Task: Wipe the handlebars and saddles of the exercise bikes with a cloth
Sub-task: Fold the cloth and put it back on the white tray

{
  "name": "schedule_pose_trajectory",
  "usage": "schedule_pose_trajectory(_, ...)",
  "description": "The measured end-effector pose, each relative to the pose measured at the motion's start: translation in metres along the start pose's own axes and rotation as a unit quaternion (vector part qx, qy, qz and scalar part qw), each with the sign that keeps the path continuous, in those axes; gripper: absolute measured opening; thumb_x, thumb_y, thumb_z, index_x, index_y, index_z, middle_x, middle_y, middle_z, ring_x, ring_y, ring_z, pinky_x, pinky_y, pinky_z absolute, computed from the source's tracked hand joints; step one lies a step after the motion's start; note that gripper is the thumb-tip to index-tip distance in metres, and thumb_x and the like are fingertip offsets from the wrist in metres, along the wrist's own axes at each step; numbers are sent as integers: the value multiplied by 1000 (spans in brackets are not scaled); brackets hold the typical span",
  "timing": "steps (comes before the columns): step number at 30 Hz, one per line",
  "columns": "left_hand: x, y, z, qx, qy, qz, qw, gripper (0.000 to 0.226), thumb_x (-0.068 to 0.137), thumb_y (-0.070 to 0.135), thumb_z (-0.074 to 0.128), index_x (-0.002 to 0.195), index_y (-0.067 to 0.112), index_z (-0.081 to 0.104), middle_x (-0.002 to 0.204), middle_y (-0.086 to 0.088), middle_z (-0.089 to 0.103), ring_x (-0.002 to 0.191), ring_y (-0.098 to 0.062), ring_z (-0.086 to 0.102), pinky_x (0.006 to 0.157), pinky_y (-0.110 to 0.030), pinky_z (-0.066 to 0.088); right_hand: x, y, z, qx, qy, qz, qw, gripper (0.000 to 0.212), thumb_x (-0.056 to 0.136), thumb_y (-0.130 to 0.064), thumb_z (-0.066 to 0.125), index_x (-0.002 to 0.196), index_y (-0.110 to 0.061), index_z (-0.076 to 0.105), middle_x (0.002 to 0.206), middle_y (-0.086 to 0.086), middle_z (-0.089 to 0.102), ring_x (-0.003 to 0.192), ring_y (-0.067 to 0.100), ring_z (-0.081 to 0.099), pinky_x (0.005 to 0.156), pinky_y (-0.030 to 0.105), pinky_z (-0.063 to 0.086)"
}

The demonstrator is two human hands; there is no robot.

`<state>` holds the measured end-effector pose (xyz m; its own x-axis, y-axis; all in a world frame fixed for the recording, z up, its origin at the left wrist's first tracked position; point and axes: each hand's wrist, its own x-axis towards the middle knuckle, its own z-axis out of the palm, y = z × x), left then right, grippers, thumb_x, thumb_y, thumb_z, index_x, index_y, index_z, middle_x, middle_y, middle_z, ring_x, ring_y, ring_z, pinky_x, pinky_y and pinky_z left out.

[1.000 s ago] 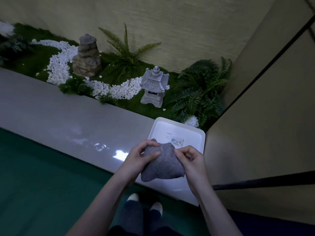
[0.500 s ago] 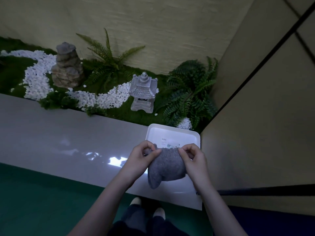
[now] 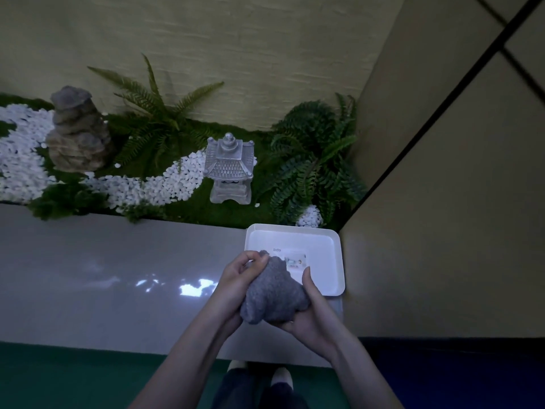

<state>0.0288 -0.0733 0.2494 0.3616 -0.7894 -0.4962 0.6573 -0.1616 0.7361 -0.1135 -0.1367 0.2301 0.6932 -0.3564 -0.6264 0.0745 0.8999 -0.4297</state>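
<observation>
A bunched grey cloth (image 3: 272, 293) hangs between both my hands, just above the near edge of a white tray (image 3: 336, 261). My left hand (image 3: 240, 276) pinches its upper left corner with curled fingers. My right hand (image 3: 309, 314) cups the cloth from below and the right, thumb up along its side. No exercise bike, handlebar or saddle is in view.
The tray sits on a glossy grey ledge (image 3: 103, 276) against a beige wall panel (image 3: 442, 231) on the right. Behind the ledge lies a small garden with a stone lantern (image 3: 230, 169), a rock stack (image 3: 78, 131), ferns (image 3: 312, 160) and white pebbles (image 3: 165, 184). Green floor and my feet (image 3: 259, 373) are below.
My right hand has dropped from pinching the cloth's top edge to cupping it from underneath. The cloth is more bunched and has come nearer to me. The view has shifted slightly.
</observation>
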Motion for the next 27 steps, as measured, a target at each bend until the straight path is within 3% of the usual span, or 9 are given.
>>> schedule_pose_trajectory(4, 21, -6, -1, 31, 2, -11, 999, 21, 73, 28, 69, 80, 10, 60, 94, -11, 64, 81, -20, 65, 64, -28, 53, 17, -3, -5, -60, 59, -124, 989, 47, 90, -32, 56, 132, -10, 53, 125, 10, 63, 116, 25, 59, 94, 41, 50)
schedule_pose_trajectory(7, 43, -17, -4, 16, 20, -30, 999, 38, 76, 29, 69, 107, 9, 62, 107, -14, 68, 94, -23, 69, 75, -32, 57, 35, -6, -16, -129, 170, -234, 949, 39, 87, -21, 62, 124, -10, 56, 113, 6, 69, 103, 18, 66, 76, 28, 55)
schedule_pose_trajectory(10, 67, -37, -7, -59, 44, -96, 993, 58, 76, 23, 73, 127, 9, 49, 114, -14, 67, 104, -25, 67, 87, -38, 55, 54, -12, -29, -195, 218, -293, 910, 21, 94, -15, 55, 115, -12, 56, 108, 3, 67, 95, 9, 67, 69, 18, 53)
schedule_pose_trajectory(12, 80, -52, -8, -55, 27, -159, 985, 54, 78, 24, 72, 122, -3, 57, 117, -19, 66, 107, -29, 65, 94, -42, 51, 67, -18, -39, -222, 223, -308, 898, 14, 96, -12, 53, 109, -15, 57, 102, -1, 67, 91, 6, 67, 67, 17, 52)
schedule_pose_trajectory(15, 99, -75, -6, -30, 35, -196, 980, 37, 87, 29, 65, 108, -1, 68, 108, -14, 71, 101, -28, 68, 88, -40, 52, 88, -25, -57, -258, 227, -306, 888, 16, 96, -9, 51, 109, -18, 55, 99, -9, 66, 90, 1, 65, 68, 14, 51)
schedule_pose_trajectory(18, 124, -97, -3, 129, 130, -95, 978, 22, 93, 23, 59, 89, 3, 63, 90, -10, 69, 82, -24, 66, 72, -32, 51, 108, -27, -80, -334, 257, -298, 857, 21, 95, -5, 50, 109, -21, 53, 102, -15, 61, 92, 0, 60, 70, 7, 46)
schedule_pose_trajectory(21, 146, -114, -5, 336, 159, 43, 927, 18, 95, 21, 55, 83, 9, 50, 76, -4, 56, 70, -15, 54, 59, -20, 40, 130, -27, -104, -415, 307, -290, 806, 22, 94, -8, 53, 109, -24, 49, 99, -18, 57, 90, 2, 56, 65, 4, 41)
schedule_pose_trajectory(25, 186, -147, -21, 407, 157, 122, 891, 17, 96, 24, 53, 85, 12, 46, 70, -1, 54, 62, -7, 52, 53, -20, 36, 171, -24, -138, -485, 339, -287, 753, 17, 95, -17, 54, 108, -21, 45, 94, -7, 55, 78, 10, 51, 55, 10, 33)
schedule_pose_trajectory(27, 209, -164, -31, 427, 145, 137, 882, 17, 97, 25, 51, 89, 12, 44, 69, 1, 53, 62, -11, 54, 54, -29, 37, 193, -25, -156, -513, 326, -282, 742, 18, 96, -20, 53, 111, -18, 43, 96, -6, 54, 84, 13, 52, 62, 19, 32)
